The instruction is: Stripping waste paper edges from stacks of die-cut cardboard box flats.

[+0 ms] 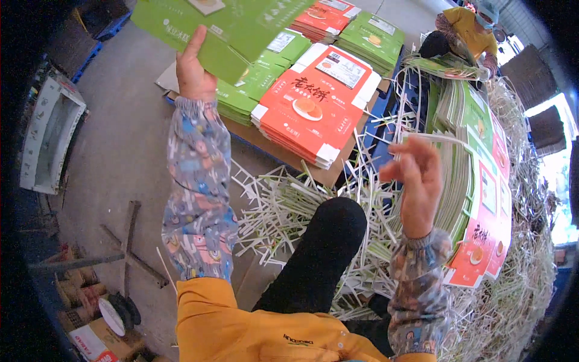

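My left hand (196, 72) is closed on the lower left edge of a flat green printed carton blank (232, 45), its thumb lying over the front face. The blank is tilted up above stacks of green carton blanks (232, 102). Near the middle of the pallet lies a neat stack of red and white carton blanks (313, 105). My right hand (416, 187) is raised at the right, fingers loosely bent and apart, with nothing visible in it. It hovers beside a long leaning row of green and red blanks (449, 181), blurred a little by motion.
Shredded white and green paper strips (277, 205) cover the floor around my knee and heap up at the right (512, 253). A blue pallet (386, 108) carries the stacks. At the far right another person (473, 36) handles strips. A grey-white bin (51, 133) stands at the left.
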